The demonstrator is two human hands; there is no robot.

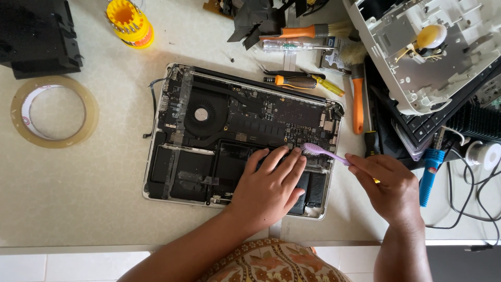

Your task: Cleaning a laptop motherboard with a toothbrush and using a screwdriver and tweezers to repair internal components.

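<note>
A pale speckled worktable fills the view, with a white edge along its near side. At the far left a black foam block is seen, and just near of it a roll of clear tape lies flat. Farther right, at the far edge, a yellow round screwdriver-bit holder stands upright. In the middle an opened laptop lies with its bottom cover off, so that the round fan, the dark circuit board and the black battery cells are exposed. The left hand is laid flat on the near right part of the laptop, fingers spread and pressed on the battery area, holding nothing. A pale purple toothbrush is gripped by its handle in the right hand, whose fingers are closed round it; the brush head is set against the board at the right end of the laptop, just beside the left fingertips. Beyond the laptop, black and orange screwdrivers and an orange-handled paintbrush are laid. Just right of the laptop another orange-handled brush lies pointing near. At the far right a white dismantled device rests on a black keyboard, and a blue tool and black cables are seen near it.
</note>
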